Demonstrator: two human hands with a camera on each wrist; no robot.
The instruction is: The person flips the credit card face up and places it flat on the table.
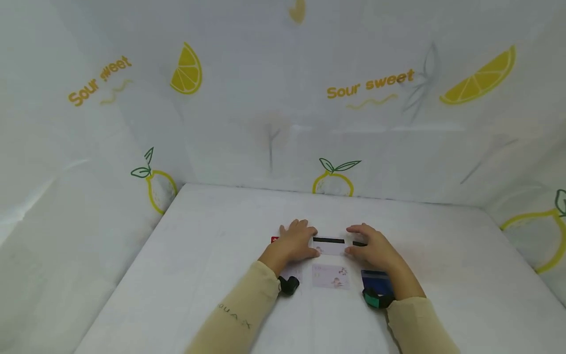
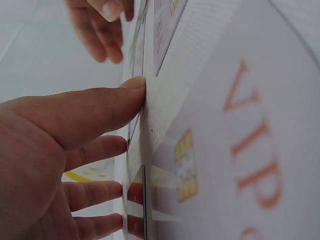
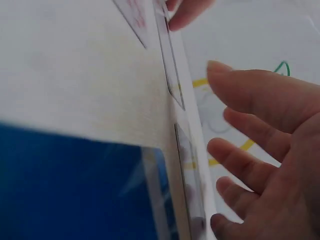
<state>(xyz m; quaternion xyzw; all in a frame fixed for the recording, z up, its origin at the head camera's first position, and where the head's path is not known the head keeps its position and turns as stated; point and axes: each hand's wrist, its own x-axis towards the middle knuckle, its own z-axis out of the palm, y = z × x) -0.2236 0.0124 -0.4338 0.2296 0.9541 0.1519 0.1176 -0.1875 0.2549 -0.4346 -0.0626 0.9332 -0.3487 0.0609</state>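
My left hand (image 1: 296, 242) is spread at the left end of a card with a black stripe (image 1: 329, 249). In the left wrist view its thumb tip (image 2: 134, 84) touches that card's edge, and the other fingertips rest on the surface beyond. A red card (image 1: 274, 239) shows only a corner beside this hand. My right hand (image 1: 377, 250) hovers with loosely bent, parted fingers near the striped card's right end. Nothing is between its fingers in the right wrist view. Another black-striped card (image 1: 359, 244) lies partly hidden behind it.
Nearer me lie a pale VIP card (image 2: 220, 150) partly under my left wrist, a pale pink card (image 1: 330, 277) and a blue card (image 1: 376, 281) by my right wrist. They lie on a white-covered table (image 1: 212, 255). A lemon-print sheet (image 1: 247, 108) hangs behind.
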